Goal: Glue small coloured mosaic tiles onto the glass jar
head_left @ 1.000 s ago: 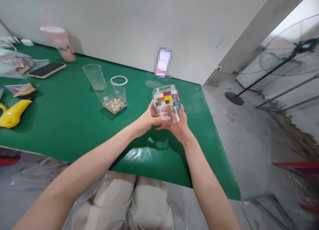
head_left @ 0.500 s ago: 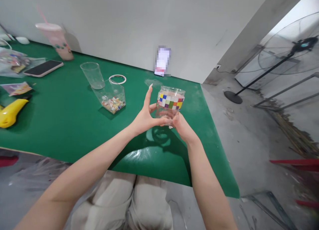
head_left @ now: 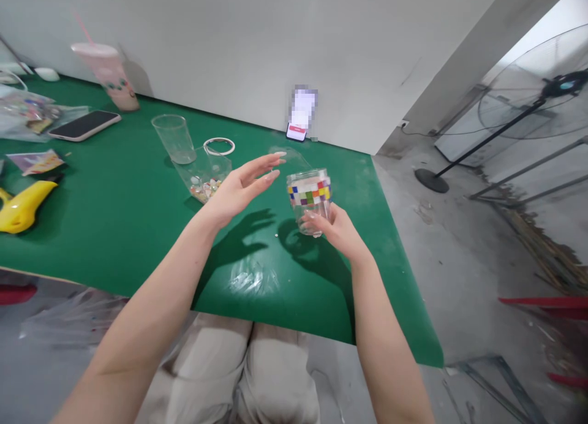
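My right hand [head_left: 337, 231] grips a clear glass cup [head_left: 310, 198] by its base and holds it above the green table [head_left: 114, 228]. A band of small coloured mosaic tiles runs round the cup below its rim. My left hand [head_left: 239, 188] hovers just left of the cup with its fingers stretched out, holding nothing and not touching the glass. Behind my left hand stands a clear angular container [head_left: 204, 176] with loose coloured tiles in its bottom.
A plain clear cup [head_left: 174, 139] and a white ring [head_left: 219, 146] lie further back. A pink drink cup [head_left: 108, 75], a phone [head_left: 85, 125], a plastic bag [head_left: 27, 114] and a yellow tool [head_left: 22, 206] sit at the left. A standing fan [head_left: 528, 105] is on the floor at right.
My left hand has let go of the tiled cup and moved away to the left with its fingers spread. The right hand alone now holds the cup, slightly lower.
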The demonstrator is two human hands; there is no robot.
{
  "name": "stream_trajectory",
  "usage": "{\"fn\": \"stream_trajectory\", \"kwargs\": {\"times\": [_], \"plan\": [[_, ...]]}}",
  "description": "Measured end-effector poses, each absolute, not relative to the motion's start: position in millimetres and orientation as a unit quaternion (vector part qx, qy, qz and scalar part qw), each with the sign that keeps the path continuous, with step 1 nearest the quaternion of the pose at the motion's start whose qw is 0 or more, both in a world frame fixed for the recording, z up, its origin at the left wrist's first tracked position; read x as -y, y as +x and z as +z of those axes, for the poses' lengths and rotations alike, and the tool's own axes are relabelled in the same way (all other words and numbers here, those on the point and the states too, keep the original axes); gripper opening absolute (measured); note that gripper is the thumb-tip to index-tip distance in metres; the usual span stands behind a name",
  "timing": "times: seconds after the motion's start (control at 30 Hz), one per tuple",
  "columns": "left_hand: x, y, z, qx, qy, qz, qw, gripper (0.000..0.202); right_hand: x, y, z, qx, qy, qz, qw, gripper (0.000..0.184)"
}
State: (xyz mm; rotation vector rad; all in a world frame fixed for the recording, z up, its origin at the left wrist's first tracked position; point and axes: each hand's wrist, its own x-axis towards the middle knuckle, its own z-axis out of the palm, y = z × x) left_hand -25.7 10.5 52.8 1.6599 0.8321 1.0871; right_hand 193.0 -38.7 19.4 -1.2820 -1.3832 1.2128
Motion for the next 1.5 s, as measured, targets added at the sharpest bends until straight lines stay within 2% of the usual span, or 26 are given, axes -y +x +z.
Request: {"fn": "stream_trajectory", "kwargs": {"times": [0.17, 0.27, 0.53, 0.87, 1.5], "plan": [[-1, -22, 57, -0.327, 0.687, 0.414, 0.499, 0.044, 42, 197, 25, 0.585, -0.529, 0.468, 0.400, 0.043], [1, -21, 57, -0.326, 0.690, 0.425, 0.487, 0.034, 42, 197, 25, 0.595, -0.533, 0.456, 0.393, 0.043], [-3, -22, 52, -0.325, 0.728, 0.425, 0.428, 0.025, 43, 199, 28, 0.606, -0.542, 0.450, 0.369, 0.046], [-3, -22, 53, -0.341, 0.740, 0.412, 0.407, 0.023, 44, 201, 30, 0.608, -0.544, 0.446, 0.368, 0.040], [-1, -13, 53, -0.385, 0.695, 0.447, 0.411, 0.012, 45, 195, 29, 0.630, -0.581, 0.373, 0.355, 0.041]]}}
